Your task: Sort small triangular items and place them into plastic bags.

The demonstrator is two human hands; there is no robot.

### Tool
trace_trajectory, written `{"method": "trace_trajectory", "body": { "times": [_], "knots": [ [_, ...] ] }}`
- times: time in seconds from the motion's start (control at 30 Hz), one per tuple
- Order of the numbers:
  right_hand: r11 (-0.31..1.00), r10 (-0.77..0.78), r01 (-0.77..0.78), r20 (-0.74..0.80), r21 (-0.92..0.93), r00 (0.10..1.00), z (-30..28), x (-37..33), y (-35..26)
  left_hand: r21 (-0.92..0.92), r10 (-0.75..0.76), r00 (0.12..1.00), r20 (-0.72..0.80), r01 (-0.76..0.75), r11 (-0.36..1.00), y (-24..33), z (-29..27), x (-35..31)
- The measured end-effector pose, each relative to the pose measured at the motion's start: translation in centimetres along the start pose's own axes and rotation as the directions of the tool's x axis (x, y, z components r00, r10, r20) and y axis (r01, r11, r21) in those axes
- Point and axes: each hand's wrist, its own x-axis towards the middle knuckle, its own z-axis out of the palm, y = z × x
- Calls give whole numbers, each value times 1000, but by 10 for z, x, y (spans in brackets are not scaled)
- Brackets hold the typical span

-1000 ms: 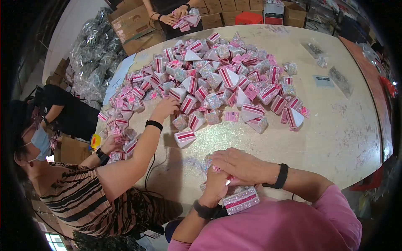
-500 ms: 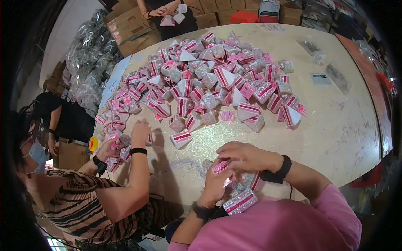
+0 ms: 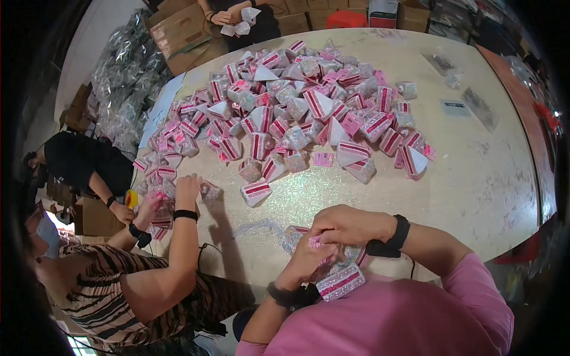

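Observation:
My left hand (image 3: 306, 259) is closed on a small pink tag (image 3: 316, 241) close to the table's near edge. Over it, my right hand (image 3: 350, 225) has its fingertips pinched against the same spot; what they grip is hidden. Under and beside both hands lie glittery cake-slice ornaments. One silver slice with a dark pink stripe (image 3: 341, 282) rests against my pink shirt, and a speckled one (image 3: 292, 237) shows left of my left hand. Thin clear strands (image 3: 258, 228) lie on the table just left of my hands.
A large heap of cake-slice ornaments (image 3: 297, 107) with pink tags covers the table's middle. At my left, a masked co-worker (image 3: 148, 267) handles similar pieces. Another person (image 3: 89, 172) leans in beyond. Someone stands across the table (image 3: 243, 29). Flat clear bags (image 3: 480, 110) lie at right.
My right hand's fingers have come down and closed against my left fingers at the tag. The co-worker's raised hand now has a piece beside it. The person at far left has bent forward.

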Motion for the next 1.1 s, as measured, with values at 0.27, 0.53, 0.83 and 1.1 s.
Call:
{"method": "trace_trajectory", "body": {
  "times": [0.27, 0.53, 0.83, 1.1],
  "knots": [
    [993, 103, -99, -80, 59, 991, 9, 0, -13, 515, 307, 896, -322, -106, 850, -15, 2, -37],
    [797, 252, -317, 195, 515, 948, 50, 30, -11, 383, 326, 853, -408, -164, 909, -31, -31, -96],
    [872, 486, -471, -117, 134, 866, 102, 67, 105, 305, 301, 543, -784, -86, 949, -58, -66, -198],
    [962, 155, -171, -91, -212, 984, 193, 122, 102, 254, 313, 342, -886, -208, 945, -88, -89, -259]
  ]
}}
